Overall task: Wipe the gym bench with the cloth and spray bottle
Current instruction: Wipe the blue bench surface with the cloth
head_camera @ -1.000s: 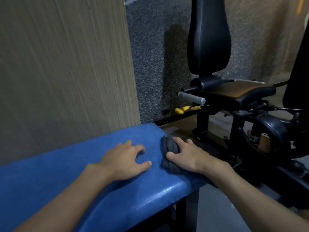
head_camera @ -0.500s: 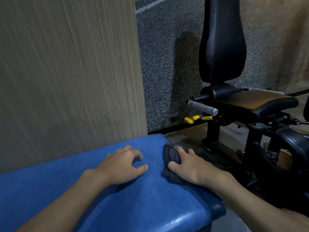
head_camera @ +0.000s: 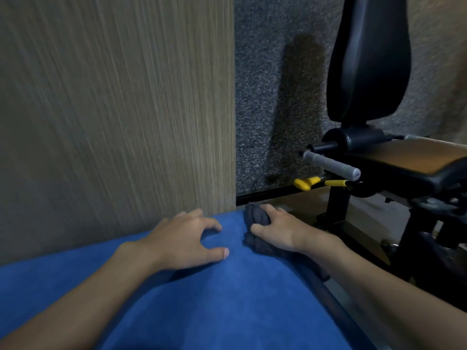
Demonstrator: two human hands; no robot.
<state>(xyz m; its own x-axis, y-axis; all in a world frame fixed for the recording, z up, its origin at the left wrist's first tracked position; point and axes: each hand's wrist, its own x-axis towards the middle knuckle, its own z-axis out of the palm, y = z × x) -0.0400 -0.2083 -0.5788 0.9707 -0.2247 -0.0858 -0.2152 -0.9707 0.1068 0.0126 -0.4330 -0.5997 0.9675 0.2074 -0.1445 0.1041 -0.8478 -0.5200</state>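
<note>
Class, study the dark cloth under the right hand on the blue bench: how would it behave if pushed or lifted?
Probably floppy: the cloth bunches in soft folds under the right hand. Likely light, being thin fabric. It may drag, not glide, on the matte blue bench.

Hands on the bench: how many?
2. The left hand rests on the blue bench near the wood panel, fingers spread and holding nothing. The right hand is at the bench's far right edge, gripping the dark cloth.
</note>
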